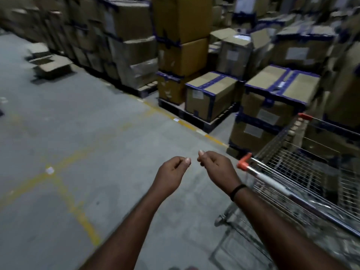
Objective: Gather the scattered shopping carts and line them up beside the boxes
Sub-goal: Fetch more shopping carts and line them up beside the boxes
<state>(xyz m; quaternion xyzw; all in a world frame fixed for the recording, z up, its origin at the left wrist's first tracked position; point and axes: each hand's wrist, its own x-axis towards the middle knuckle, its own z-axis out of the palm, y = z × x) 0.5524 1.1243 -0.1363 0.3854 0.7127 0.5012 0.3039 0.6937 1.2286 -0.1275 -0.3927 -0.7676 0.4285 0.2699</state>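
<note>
- The left hand is held out over the concrete floor, its fingers loosely curled and holding nothing
- The right hand, with a black wristband, is just beside it, also loosely curled and empty
- One shopping cart with orange handle caps stands to the right of the hands, untouched, close against the stacked boxes
- Yellow lines cross the floor
</note>
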